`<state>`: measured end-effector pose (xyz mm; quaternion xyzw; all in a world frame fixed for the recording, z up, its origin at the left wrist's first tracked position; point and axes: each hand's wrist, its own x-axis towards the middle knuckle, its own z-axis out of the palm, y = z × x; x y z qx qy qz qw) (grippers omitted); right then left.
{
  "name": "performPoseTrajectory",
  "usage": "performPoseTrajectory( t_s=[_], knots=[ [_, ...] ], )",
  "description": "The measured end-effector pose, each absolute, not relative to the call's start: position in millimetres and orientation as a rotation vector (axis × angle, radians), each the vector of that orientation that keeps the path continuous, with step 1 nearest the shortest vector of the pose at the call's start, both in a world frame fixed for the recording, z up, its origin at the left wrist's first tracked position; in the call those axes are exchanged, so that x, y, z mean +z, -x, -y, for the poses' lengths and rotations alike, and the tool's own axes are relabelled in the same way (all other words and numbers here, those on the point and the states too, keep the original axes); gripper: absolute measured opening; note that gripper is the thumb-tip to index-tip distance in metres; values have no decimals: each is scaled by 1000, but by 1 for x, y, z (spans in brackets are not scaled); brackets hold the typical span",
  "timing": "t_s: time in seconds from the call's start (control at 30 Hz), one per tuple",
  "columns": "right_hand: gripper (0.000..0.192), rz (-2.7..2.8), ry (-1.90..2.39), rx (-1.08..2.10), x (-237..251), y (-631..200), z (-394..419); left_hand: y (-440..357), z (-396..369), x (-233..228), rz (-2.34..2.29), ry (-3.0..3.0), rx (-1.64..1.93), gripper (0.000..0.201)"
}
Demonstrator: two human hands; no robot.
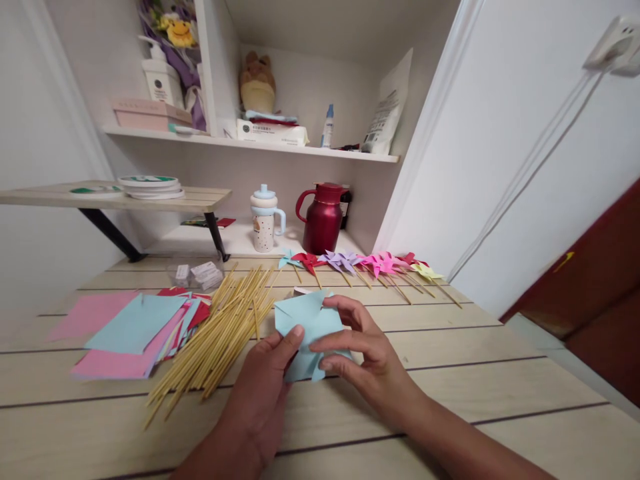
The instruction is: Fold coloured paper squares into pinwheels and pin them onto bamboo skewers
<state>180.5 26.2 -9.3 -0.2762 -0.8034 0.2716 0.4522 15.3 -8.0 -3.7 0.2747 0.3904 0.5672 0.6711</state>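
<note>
Both your hands pinch the light blue folded paper [311, 327] just above the table [450, 373]: left hand [265, 387] with thumb on its lower edge, right hand [365, 353] with fingers over its middle. It looks thin, limp and easily creased, so grip it at the folded corners, lightly. Bamboo sticks [220, 333] lie just left, coloured paper sheets [130, 327] beyond them, finished pinwheels [370, 265] behind.

Sticks: a pile of thin bamboo sticks [220, 333] is lying beside flat pink and blue paper sheets [125, 330].
Pinwheels: a row of coloured paper pinwheels [365, 265] is lying before a dark red metal jug [323, 219].
</note>
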Motion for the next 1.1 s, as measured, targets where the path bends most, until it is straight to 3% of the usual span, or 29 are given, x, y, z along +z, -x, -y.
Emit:
performPoseTrajectory(
  t_s=[0.13,0.27,1.1],
  knots=[
    [20,2039,713,688,-7,-182,-27,-15,8,-5,-852,-628,1261,30],
    [6,2037,716,709,-2,-183,-27,-15,8,-4,-889,-622,1279,27],
    [10,1732,892,657,-3,-176,-23,-27,13,7,-957,-647,1380,21]
  ],
)
